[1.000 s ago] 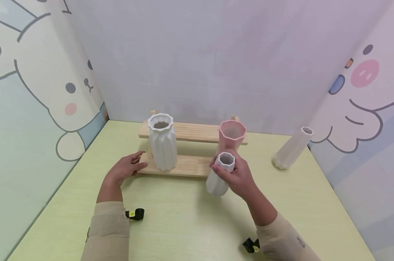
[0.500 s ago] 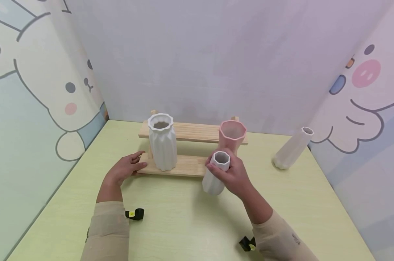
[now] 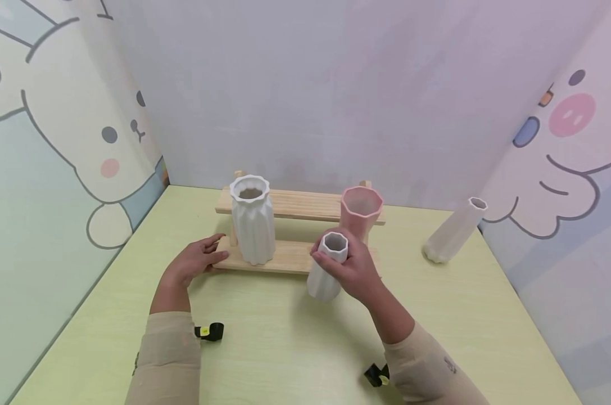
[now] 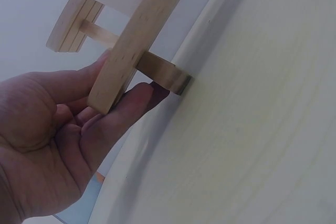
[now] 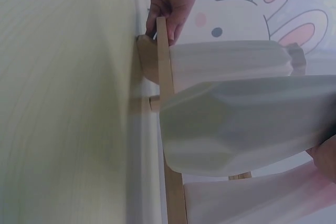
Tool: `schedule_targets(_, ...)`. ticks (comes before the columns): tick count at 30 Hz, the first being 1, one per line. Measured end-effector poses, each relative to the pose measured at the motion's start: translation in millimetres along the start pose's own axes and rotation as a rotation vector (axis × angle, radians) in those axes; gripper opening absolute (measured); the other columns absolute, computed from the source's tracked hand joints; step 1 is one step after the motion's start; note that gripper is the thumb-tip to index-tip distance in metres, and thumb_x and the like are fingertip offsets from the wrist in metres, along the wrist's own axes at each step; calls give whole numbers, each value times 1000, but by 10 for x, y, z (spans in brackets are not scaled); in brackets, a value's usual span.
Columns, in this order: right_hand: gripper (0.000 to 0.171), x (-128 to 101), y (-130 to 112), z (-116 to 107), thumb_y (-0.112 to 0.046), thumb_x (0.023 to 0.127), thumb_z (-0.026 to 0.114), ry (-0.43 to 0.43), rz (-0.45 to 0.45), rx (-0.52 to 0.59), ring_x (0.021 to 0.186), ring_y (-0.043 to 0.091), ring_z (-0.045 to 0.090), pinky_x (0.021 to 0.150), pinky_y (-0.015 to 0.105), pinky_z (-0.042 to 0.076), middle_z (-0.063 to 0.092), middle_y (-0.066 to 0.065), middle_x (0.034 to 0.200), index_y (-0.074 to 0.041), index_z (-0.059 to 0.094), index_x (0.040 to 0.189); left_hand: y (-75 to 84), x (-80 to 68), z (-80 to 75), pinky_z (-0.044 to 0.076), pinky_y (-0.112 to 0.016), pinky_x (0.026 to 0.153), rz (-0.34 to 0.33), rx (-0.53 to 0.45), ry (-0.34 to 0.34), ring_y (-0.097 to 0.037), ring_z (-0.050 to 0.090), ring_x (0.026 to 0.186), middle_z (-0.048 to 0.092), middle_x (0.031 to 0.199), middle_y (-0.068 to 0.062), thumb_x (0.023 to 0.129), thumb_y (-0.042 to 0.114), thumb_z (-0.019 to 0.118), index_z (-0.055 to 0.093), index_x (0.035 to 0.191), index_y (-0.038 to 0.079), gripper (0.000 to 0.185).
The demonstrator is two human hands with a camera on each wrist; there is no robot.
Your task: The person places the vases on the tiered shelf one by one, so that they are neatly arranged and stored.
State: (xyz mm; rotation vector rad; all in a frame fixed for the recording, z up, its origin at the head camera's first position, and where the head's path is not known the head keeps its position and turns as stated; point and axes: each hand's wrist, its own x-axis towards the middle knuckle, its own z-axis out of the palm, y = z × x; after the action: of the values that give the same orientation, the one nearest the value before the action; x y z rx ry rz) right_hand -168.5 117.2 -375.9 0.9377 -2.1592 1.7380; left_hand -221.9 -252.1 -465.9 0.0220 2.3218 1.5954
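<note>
Meanwhile the right hand [image 3: 353, 270], fingers wrapped round the small white faceted vase [image 3: 327, 265], has carried it leftward, frame centre, nearer the wooden rack's [image 3: 285, 257] lower shelf; the left hand [image 3: 196, 261] still steadies the rack's end, fingers loosely extended.

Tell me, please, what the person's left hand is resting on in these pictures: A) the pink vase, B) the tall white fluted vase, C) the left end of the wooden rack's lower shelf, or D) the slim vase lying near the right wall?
C: the left hand rests with its fingers against the left end of the wooden rack, apart from the tall white fluted vase standing on that shelf.
</note>
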Motion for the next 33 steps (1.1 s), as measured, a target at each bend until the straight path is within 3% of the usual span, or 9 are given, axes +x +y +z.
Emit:
schedule_targets(18, 20, 133, -305, 65, 2, 81, 67, -1, 38, 2, 78, 17, 59, 72, 34, 50, 63, 6, 85, 0, 54, 96, 20, 8, 3, 51, -32, 77, -16, -5, 10, -24, 46, 120, 21, 150, -14, 87, 34, 64, 26, 148, 19, 73)
schedule_targets(33, 20, 247, -300, 119, 3, 81, 67, -18, 27, 19, 79, 18, 59, 72, 35, 49, 63, 8, 86, 1, 54, 96, -11, 23, -11, 50, -29, 78, -17, 15, 8, -25, 39, 128, 20, 150, -15, 85, 38, 66, 26, 148, 20, 77)
